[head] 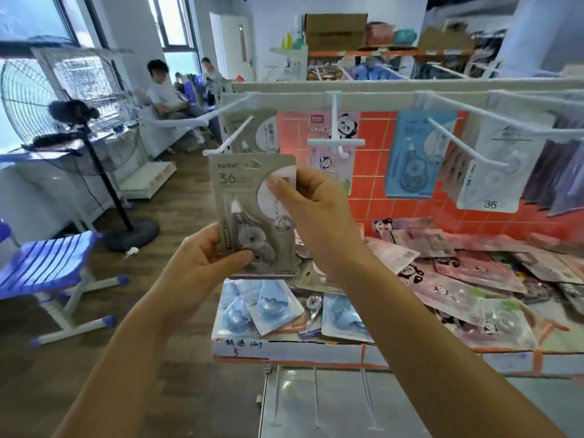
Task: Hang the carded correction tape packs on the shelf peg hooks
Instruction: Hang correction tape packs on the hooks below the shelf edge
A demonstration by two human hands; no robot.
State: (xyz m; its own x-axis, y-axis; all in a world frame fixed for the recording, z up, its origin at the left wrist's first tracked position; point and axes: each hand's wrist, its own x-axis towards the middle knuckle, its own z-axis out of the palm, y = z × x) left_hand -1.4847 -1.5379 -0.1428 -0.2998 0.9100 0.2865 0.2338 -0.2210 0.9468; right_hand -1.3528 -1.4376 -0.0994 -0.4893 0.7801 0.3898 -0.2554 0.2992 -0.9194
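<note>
So the glossy orange tile-pattern back panel [369, 191] is sitting right under the long white metal rail [379, 98], and below that rail a messy heap of pink panda-print carded packs [458, 279] is lying flat. A rectangular blue carded pack [414, 159] is hanging off the rail's middle. Below the rail's left end, the grey cardboard correction tape pack with a clear bubble [240, 197] is being held upright. The left hand [202, 260] is gripping its bottom corner and the right hand [316, 210] is pinching its right edge. The thin white wire peg hook [230, 137] is poking out just above the card; can't tell if they're touching.
</note>
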